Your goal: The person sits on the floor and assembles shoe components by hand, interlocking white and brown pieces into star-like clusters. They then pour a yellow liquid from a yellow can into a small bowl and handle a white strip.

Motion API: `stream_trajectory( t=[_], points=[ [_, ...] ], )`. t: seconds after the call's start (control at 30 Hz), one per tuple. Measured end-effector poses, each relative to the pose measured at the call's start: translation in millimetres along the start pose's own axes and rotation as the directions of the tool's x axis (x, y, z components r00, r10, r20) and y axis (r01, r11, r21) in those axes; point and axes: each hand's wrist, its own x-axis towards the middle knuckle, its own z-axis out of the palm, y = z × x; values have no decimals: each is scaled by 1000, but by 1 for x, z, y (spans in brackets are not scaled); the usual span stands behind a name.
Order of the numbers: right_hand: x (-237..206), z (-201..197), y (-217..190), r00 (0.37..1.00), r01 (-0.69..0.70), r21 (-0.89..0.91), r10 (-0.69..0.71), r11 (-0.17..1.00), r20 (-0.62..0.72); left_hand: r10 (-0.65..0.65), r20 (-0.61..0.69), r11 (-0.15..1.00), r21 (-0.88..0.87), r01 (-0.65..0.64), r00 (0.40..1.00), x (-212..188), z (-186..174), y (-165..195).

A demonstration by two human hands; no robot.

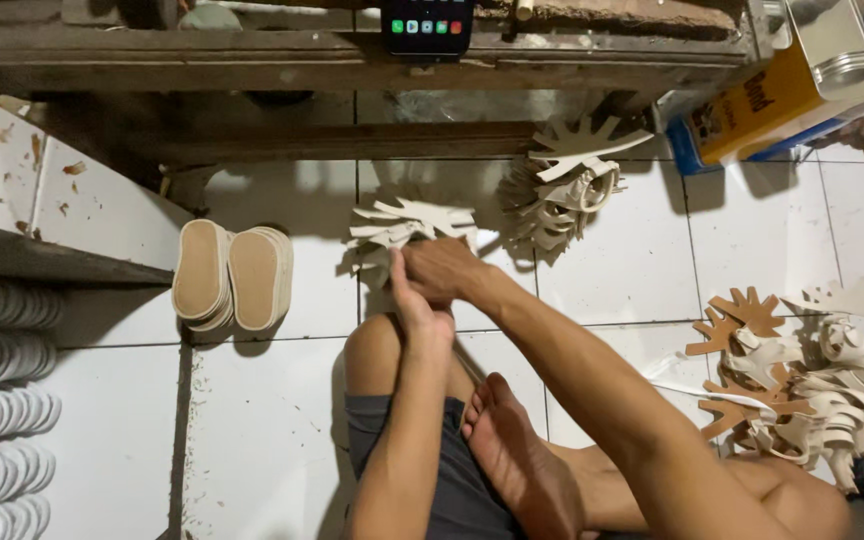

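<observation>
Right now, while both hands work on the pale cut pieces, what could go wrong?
The bundle of pale cut pieces fans out loosely above the right hand and left hand, so some may slip out. The stacked soles stand on edge nearby and could topple if knocked.

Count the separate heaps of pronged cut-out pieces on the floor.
3: one under both hands, one behind it by the bench, one large heap at far right. Its right edge is cropped.

Pale cream, finger-edged cut pieces (407, 225): thin, matt, leather-like sheet. Tan oval shoe insoles (232, 275): matt, fibrous board. White floor tiles (252, 420): glossy, smooth ceramic. Dark workbench beam (252, 60): rough, worn wood. Yellow rectangular can (772, 95): shiny metal.
</observation>
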Motion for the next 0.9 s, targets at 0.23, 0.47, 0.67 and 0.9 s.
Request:
stream_trajectory(
  t=[0.23, 0.47, 0.67, 0.9],
  points=[
    [20, -52, 5, 979, -101, 94, 82, 990, 188, -66, 21, 991, 120, 63, 998, 31, 27, 25],
    [5, -61, 14, 953, 44, -1, -42, 999, -301, 35, 229, 988, 139, -69, 973, 54, 49, 26],
    [-49, -33, -14, 617, 203, 90, -56, 975, -785, -53, -1, 992, 114, 53, 999, 14, 35, 35],
    [-116, 44, -68, 573, 143, 556, 389, 819, -721, 501, 621, 349, 493, -797, 603, -7, 14, 150]
  ],
)
